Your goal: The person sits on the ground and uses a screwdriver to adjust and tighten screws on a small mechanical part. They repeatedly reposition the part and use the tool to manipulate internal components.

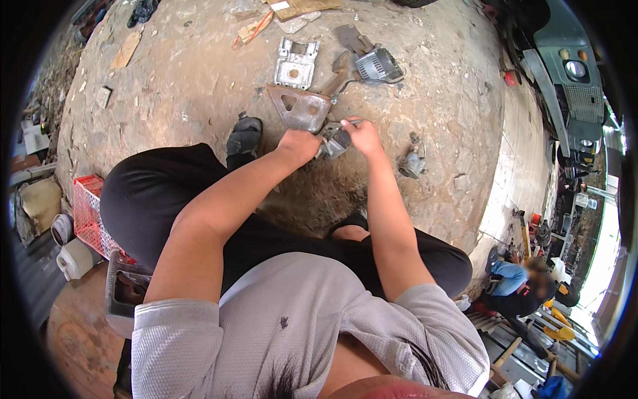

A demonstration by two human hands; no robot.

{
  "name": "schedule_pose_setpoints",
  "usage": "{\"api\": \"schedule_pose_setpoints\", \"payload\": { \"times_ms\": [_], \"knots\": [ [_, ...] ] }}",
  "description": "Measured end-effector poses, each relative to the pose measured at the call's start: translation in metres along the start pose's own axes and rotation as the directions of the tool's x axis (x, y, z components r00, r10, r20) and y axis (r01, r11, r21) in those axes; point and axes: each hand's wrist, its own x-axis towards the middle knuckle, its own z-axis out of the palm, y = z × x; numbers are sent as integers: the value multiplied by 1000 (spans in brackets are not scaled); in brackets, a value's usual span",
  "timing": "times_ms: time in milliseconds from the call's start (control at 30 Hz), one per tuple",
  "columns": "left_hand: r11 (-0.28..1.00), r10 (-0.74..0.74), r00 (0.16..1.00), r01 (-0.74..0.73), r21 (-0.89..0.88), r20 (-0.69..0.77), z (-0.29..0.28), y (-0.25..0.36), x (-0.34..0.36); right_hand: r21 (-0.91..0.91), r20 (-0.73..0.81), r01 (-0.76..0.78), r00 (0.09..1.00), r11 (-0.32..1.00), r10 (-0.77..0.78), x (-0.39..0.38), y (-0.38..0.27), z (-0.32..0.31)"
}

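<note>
My left hand (300,144) is closed round the left side of a small grey metal machine part (337,141), held low over the ground in front of me. At its other side my right hand (364,137) has its fingers pinched together at the upper edge. A thin dark piece shows at those fingertips, too small to name. Just beyond my hands lies a rusty metal bracket (307,119) with a triangular hole. A silver cast-metal housing (295,66) lies behind it. To the right of that is a finned grey motor-like unit (379,65) with a black cable.
Another small metal part (413,163) sits on the dirty ground right of my hands. Flat cardboard scraps (302,8) lie at the far side. By my left knee stand a red crate (88,203) and a white jug (76,258). A person (518,282) crouches at the right.
</note>
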Motion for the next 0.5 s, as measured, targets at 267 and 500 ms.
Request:
{"api": "schedule_pose_setpoints", "payload": {
  "times_ms": [267, 500],
  "knots": [
    [957, 188, 982, -188, 220, 24, 1, 5, -5, -453, 121, 218, 976, 865, -183, -21, -20, -8],
    [925, 280, 955, -296, 238, 101, 11, -4, -8, -316, -39, 320, 936, 893, -349, -51, 11, -6]
  ]
}}
